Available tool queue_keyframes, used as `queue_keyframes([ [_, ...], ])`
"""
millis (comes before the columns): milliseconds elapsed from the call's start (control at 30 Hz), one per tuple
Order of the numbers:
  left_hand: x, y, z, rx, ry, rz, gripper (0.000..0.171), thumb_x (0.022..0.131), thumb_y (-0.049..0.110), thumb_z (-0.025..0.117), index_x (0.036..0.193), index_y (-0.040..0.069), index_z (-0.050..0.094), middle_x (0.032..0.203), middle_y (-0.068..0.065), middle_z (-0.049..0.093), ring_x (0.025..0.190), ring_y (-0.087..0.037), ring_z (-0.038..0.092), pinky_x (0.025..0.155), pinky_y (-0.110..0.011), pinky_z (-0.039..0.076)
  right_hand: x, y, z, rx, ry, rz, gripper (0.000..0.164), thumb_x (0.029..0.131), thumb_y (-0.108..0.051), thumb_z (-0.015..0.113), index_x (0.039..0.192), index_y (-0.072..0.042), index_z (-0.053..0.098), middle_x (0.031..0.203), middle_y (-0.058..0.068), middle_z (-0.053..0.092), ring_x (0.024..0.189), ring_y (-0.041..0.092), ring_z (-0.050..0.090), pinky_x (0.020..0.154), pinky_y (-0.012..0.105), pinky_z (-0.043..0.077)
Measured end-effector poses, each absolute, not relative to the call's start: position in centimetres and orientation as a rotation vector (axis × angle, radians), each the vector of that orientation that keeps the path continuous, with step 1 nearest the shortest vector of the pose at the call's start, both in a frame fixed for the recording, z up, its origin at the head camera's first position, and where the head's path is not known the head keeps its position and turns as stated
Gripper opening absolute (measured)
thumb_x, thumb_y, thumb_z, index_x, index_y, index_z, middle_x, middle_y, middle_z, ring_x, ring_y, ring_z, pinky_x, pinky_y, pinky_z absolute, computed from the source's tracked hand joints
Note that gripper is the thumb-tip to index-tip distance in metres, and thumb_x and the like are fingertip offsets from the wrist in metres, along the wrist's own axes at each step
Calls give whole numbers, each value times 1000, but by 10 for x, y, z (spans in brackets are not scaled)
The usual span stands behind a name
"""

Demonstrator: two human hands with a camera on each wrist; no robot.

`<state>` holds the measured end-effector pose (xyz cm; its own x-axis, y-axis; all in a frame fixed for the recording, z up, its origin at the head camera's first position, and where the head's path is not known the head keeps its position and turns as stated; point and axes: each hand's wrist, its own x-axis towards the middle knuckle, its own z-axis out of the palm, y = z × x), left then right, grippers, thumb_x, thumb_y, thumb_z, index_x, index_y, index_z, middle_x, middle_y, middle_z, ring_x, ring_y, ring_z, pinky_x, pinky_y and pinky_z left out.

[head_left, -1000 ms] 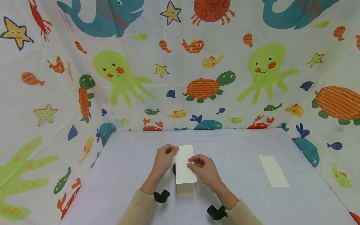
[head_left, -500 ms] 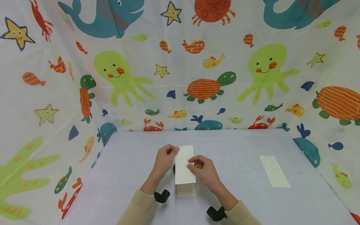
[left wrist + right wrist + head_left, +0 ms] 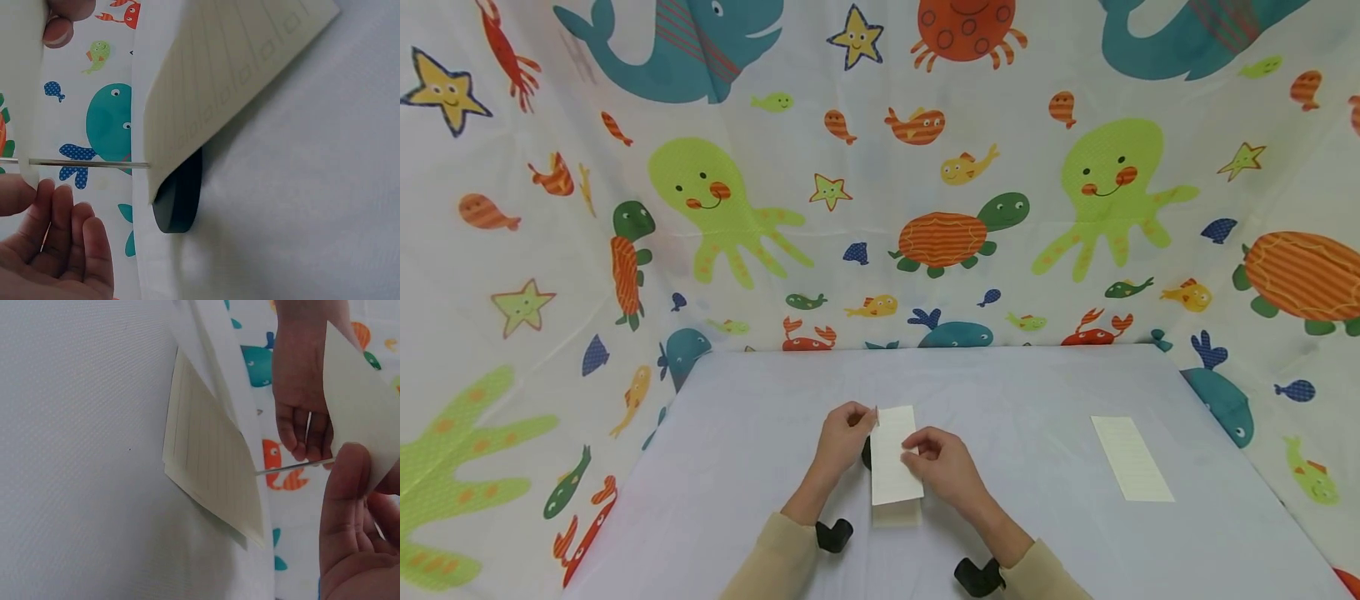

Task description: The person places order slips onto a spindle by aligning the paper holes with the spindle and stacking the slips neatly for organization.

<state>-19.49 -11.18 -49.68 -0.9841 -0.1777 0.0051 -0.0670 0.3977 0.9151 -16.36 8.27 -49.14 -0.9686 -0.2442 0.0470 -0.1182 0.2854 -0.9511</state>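
A cream sheet of paper (image 3: 895, 458) is held up between both hands over the table. My left hand (image 3: 842, 435) pinches its far left corner. With thumb and fingers, my right hand (image 3: 953, 467) grips its right edge. A thin metal spike (image 3: 87, 164) passes through the sheet beside the left fingers, and its tip pokes out above the paper. Lower on the spike, lined paper (image 3: 209, 450) lies slanted over the spike's dark round base (image 3: 178, 200). The raised sheet hides most of this lower paper in the head view.
Another cream lined sheet (image 3: 1132, 458) lies flat on the table to the right. Black wrist mounts (image 3: 835, 535) sit at both cuffs. A white curtain (image 3: 865, 167) printed with sea animals stands behind and beside the white-covered table (image 3: 1015, 383).
Both hands have come down a little with the sheet, nearer the base. The spike tip now shows above the sheet's far left corner. The sheet on the right has stayed in place.
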Motion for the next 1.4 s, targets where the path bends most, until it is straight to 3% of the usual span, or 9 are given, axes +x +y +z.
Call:
queue_keyframes([
  [500,-198,-115,-515,88,-2629,-1491,8,96,15,65,91,9,67,81,-2,59,75,-17,52,67,-34,44,-160,83,-505,-511,2508,-1567,12,85,-2,73,96,-4,69,71,-1,54,58,11,51,51,24,43],
  [1400,-197,-116,-522,2,-2743,-1292,8,91,9,70,84,7,68,76,-1,56,71,-16,50,64,-32,43,-157,82,-510,-595,2609,-1235,16,81,5,67,95,-3,67,68,-2,52,57,9,46,49,23,38],
])
